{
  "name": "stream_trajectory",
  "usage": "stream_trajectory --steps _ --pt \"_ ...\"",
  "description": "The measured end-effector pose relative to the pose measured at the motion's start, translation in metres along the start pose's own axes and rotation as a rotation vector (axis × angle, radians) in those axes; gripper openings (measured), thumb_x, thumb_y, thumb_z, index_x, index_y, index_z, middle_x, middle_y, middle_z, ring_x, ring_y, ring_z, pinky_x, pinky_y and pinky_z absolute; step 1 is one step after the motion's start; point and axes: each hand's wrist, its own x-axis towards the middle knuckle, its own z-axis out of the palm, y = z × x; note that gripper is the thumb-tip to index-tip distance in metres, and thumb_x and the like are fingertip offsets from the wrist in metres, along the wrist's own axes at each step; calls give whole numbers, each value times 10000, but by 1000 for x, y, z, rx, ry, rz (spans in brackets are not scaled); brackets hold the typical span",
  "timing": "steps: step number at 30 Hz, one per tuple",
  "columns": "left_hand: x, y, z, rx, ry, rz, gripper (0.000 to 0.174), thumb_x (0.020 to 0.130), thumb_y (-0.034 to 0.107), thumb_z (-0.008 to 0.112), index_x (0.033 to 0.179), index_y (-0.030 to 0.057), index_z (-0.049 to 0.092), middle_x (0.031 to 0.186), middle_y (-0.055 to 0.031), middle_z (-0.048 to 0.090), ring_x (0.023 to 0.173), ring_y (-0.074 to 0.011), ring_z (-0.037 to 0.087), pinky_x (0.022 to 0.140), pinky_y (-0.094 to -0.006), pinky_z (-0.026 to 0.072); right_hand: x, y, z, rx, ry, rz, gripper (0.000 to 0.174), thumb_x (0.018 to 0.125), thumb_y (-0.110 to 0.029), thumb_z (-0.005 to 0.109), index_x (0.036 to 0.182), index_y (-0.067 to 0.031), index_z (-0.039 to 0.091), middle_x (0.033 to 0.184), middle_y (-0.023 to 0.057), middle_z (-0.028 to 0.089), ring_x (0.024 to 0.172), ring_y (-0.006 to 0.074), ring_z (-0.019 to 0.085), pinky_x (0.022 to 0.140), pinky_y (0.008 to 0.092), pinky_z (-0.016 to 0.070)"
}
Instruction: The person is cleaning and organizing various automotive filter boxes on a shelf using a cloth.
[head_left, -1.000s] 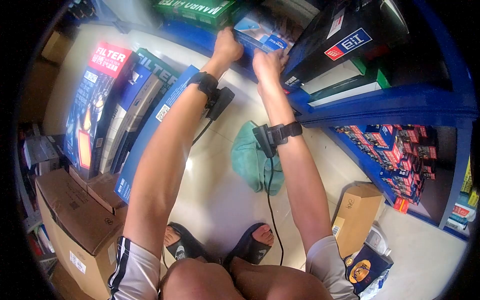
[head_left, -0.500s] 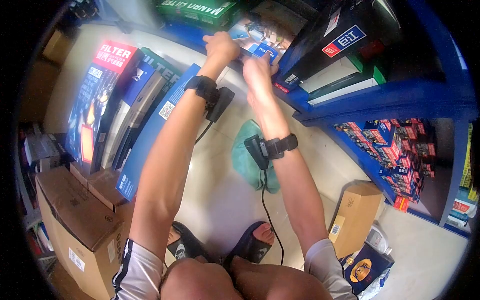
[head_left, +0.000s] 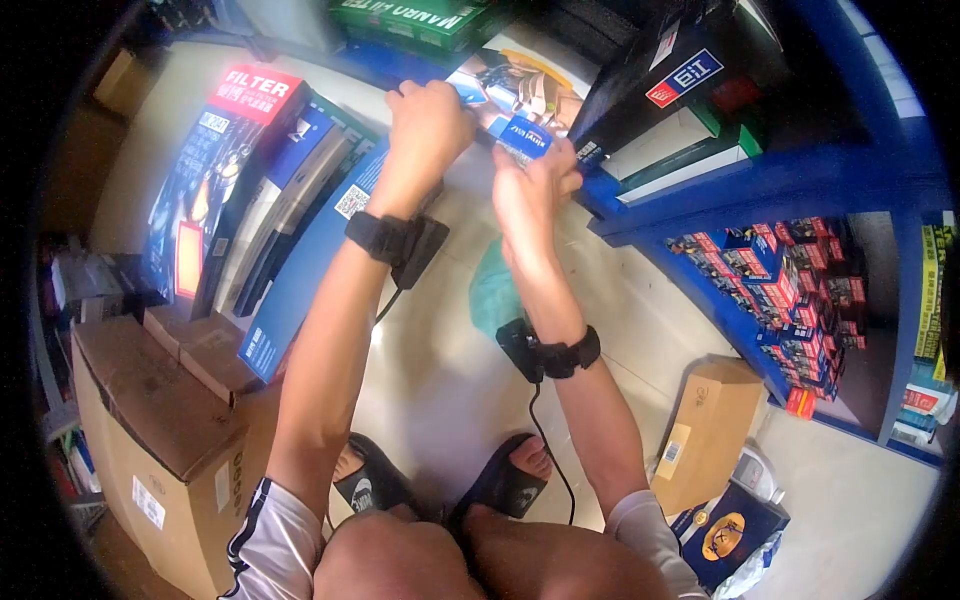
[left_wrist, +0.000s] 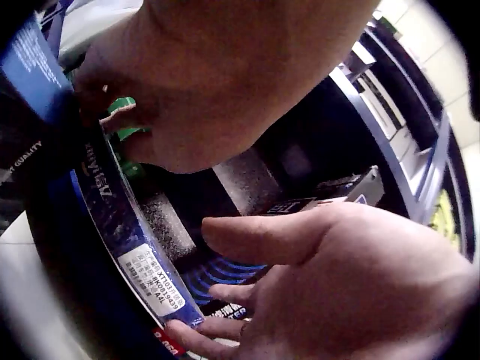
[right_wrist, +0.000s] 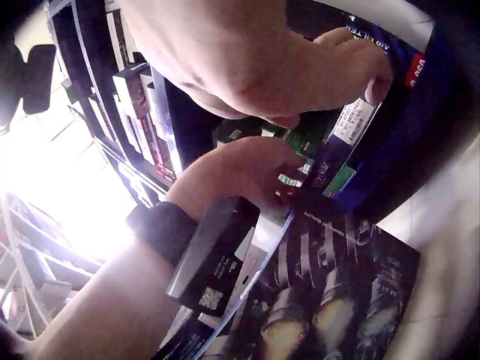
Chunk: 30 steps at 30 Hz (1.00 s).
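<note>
A flat printed box (head_left: pixel 520 85) with a blue brand panel lies between my two hands at the shelf front. Its narrow blue side, bearing a white sticker, shows as the box edge (left_wrist: pixel 139 247) in the left wrist view. My left hand (head_left: pixel 430 125) grips one end of it, its fingertips partly hidden behind the edge. At the opposite end my right hand (head_left: pixel 530 190) holds it, fingers at the corner near the sticker. The right wrist view shows my right hand (right_wrist: pixel 330 75) at the sticker end and my left hand (right_wrist: pixel 247 172) at the other.
A green filter box (head_left: pixel 420 22) lies behind the left hand. The blue shelf (head_left: pixel 760 205) carries a large black box (head_left: pixel 680 85) at the right. Upright filter boxes (head_left: pixel 215 190) and a cardboard carton (head_left: pixel 170 420) stand left. A green cloth (head_left: pixel 490 290) lies on the floor.
Both hands have drawn the flat box out of the shelf, toward the body. The left hand has also shifted left. More of the box's printed face shows now.
</note>
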Motion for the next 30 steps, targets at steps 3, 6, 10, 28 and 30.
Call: stream_trajectory --steps 3,6,10,28,30 --pt "-20 13 -22 -51 96 -93 398 851 204 737 1059 -134 701 1092 -363 667 1110 -526 597 973 -547 511 -15 15 0 -69 114 22 871 991 -369 723 1593 67 269 1509 348 381 1434 529 376 1189 586 334" --pt "-28 14 -32 -105 118 -131 404 874 207 724 1093 -130 686 1139 -372 646 1104 -528 598 969 -560 524 -4 47 -2 193 43 90 731 1050 -340 650 1560 94 357 1551 378 371 1501 503 343 1216 573 315" --pt "-37 14 -42 -153 140 -116 401 892 201 710 1117 -129 671 1159 -383 627 1101 -541 596 976 -571 527 16 83 -18 531 -127 102 494 1118 -246 592 1494 66 520 1300 156 696 1143 237 645 1029 394 477" --pt "-135 -3 -73 -334 91 -33 474 1033 372 693 1279 -30 650 1156 -287 621 1125 -453 584 1020 -522 482 -22 94 -65 702 -411 264 325 1118 -87 542 1386 89 592 1252 164 718 1036 264 735 894 376 611" --pt "-155 -4 -79 -385 61 -74 511 1038 386 705 1303 -44 632 1186 -279 626 1086 -401 639 975 -471 524 -35 95 -75 698 -436 263 320 1118 -78 533 1385 85 604 1260 153 718 1053 249 726 912 371 602"
